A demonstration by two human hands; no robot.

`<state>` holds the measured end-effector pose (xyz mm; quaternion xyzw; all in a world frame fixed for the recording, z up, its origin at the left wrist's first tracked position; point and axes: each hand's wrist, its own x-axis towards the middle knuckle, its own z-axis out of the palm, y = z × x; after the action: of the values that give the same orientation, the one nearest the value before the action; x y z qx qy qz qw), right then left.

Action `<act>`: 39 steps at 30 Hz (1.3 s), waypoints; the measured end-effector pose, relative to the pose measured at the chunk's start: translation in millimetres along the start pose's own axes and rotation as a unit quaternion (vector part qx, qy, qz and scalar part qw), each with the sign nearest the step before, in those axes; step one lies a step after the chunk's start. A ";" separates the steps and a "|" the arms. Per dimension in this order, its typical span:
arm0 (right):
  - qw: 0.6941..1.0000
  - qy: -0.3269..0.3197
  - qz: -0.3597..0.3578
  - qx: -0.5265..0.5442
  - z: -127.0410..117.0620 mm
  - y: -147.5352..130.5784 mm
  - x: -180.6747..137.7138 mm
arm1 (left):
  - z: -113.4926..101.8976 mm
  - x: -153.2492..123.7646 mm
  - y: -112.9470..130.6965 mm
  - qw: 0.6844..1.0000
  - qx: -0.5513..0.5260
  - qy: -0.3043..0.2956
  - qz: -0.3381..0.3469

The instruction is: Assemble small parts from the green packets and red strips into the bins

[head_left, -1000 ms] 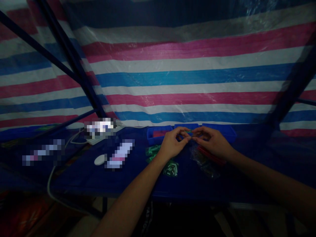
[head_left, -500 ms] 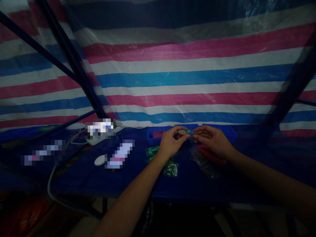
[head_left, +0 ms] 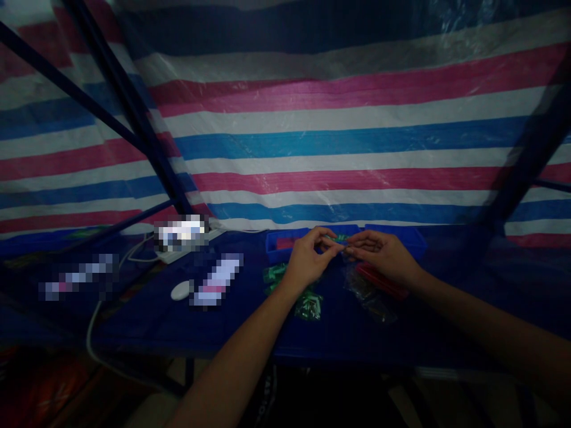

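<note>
My left hand (head_left: 310, 255) is closed in a pinch, its fingertips almost meeting those of my right hand (head_left: 381, 252) above the bins. The right fingers are pinched together too. What lies between the fingertips is small and too dark to name; a bit of green (head_left: 341, 239) shows just behind them. Below my left hand lie clear packets of green pieces (head_left: 309, 304), partly covered by the wrist. Under my right hand are a red packet (head_left: 381, 280) and a crumpled clear plastic bag (head_left: 372, 300) with small contents I cannot make out.
Blue bins line the back of the blue table: a left one (head_left: 273, 252) with something red inside, a middle one (head_left: 352, 229) and a right one (head_left: 414, 244). Leftward are a white oval object (head_left: 181, 290), a blurred-out phone-like item (head_left: 218, 279) and a power strip (head_left: 172, 254) with cable.
The right fingers have shifted slightly and drawn closer together at the tips. Less of the green between the hands shows now. The left hand has hardly moved.
</note>
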<state>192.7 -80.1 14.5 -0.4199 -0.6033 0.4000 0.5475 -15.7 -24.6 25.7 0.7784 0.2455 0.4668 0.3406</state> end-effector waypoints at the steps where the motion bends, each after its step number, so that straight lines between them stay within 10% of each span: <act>1: 1.000 -0.004 0.002 0.003 0.3 -0.1 -0.2 | 0.4 -0.8 1.6 1.000 0.019 0.004 0.009; 39: 0.997 0.045 -0.021 -0.051 -5.2 0.0 4.1 | 1.0 0.6 1.5 0.993 0.114 -0.017 0.034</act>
<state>197.7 -76.1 16.3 -0.4526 -0.6063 0.3378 0.5599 -14.4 -25.5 26.9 0.8280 0.2642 0.4338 0.2376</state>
